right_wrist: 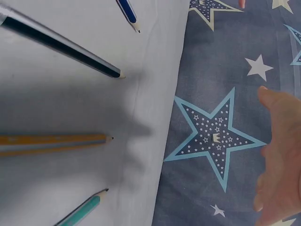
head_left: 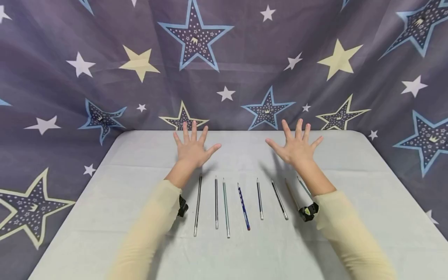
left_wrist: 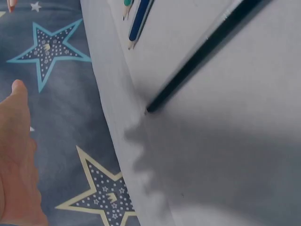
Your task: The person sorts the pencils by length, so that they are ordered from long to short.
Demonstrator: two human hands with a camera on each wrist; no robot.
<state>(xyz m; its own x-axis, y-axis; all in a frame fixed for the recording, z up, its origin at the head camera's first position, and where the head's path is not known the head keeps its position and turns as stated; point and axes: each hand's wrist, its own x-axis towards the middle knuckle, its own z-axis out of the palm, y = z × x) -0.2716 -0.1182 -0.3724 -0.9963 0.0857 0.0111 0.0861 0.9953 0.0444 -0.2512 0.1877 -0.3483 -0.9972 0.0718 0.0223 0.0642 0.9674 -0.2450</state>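
Several pencils lie spread in a row on the white tabletop, points toward the far side. Leftmost is a long dark pencil (head_left: 198, 204); a green pencil (head_left: 226, 208) and a blue patterned pencil (head_left: 244, 206) lie nearer the middle. Farther right are a black pencil (head_left: 279, 199), a yellow-brown pencil (right_wrist: 56, 141) and a teal pencil (right_wrist: 82, 209), the last partly behind the right wrist. My left hand (head_left: 191, 151) is held above the far left of the row, fingers spread, holding nothing. Likewise spread and holding nothing, my right hand (head_left: 297, 149) hovers beyond the row's right end.
The white-covered table (head_left: 105, 217) has a far edge against a dark star-patterned cloth (head_left: 241, 46), which hangs behind and at both sides. A black wrist device (head_left: 182, 206) sits on the left wrist, another (head_left: 308, 212) on the right. Both hands cast shadows on the tabletop.
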